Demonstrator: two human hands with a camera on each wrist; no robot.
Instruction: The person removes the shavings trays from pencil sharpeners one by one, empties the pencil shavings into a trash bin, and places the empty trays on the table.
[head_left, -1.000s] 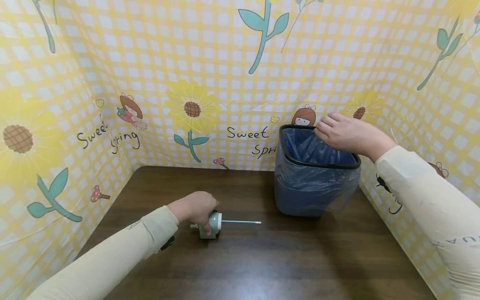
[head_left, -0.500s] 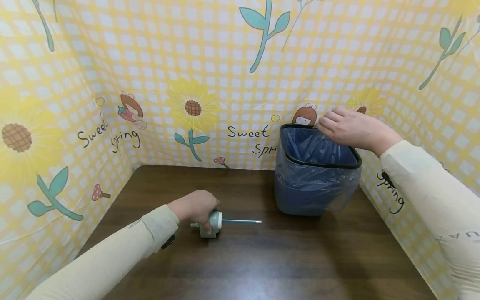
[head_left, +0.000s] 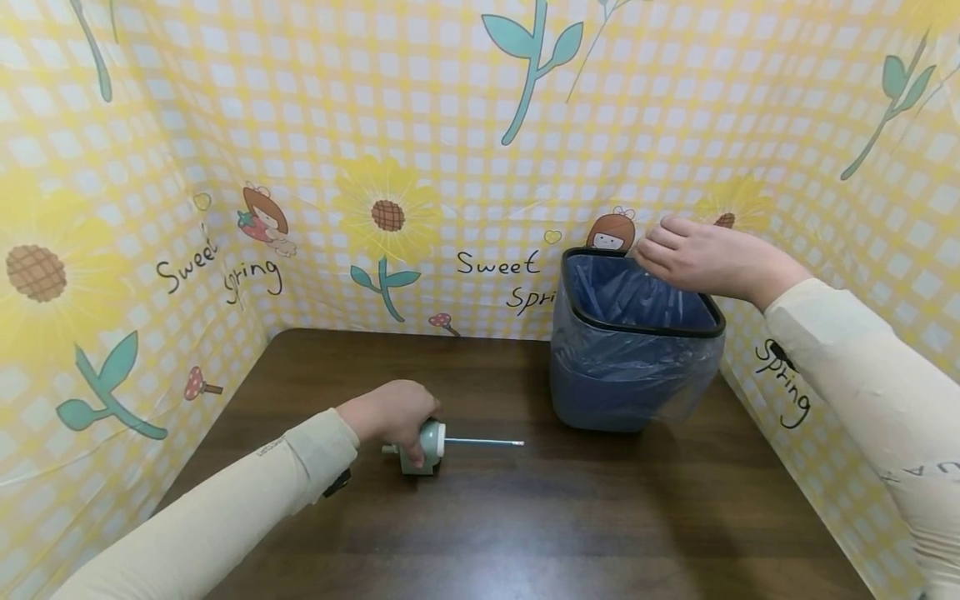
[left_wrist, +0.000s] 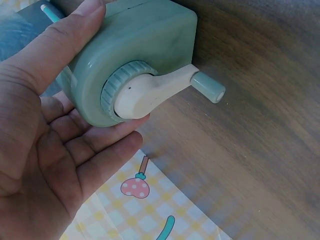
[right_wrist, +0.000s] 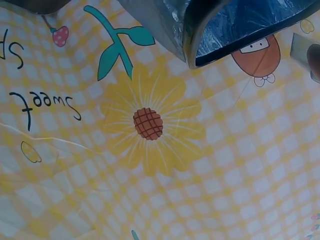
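Note:
In the head view my left hand grips a green crank pencil sharpener on the table, with a blue pencil sticking out of it to the right. The left wrist view shows the thumb and fingers around the sharpener's round body, beside its white crank handle. My right hand is over the right rear rim of a blue bin lined with a clear bag. At the edge of the right wrist view its fingertip pinches a small translucent, flat-sided piece; most of that piece is out of frame.
The bin stands at the back right of the dark wooden table, its black rim facing up. Yellow checked cloth encloses the back and both sides.
My right hand has risen slightly and shifted a little to the right over the bin. The left hand keeps its grip on the sharpener in place.

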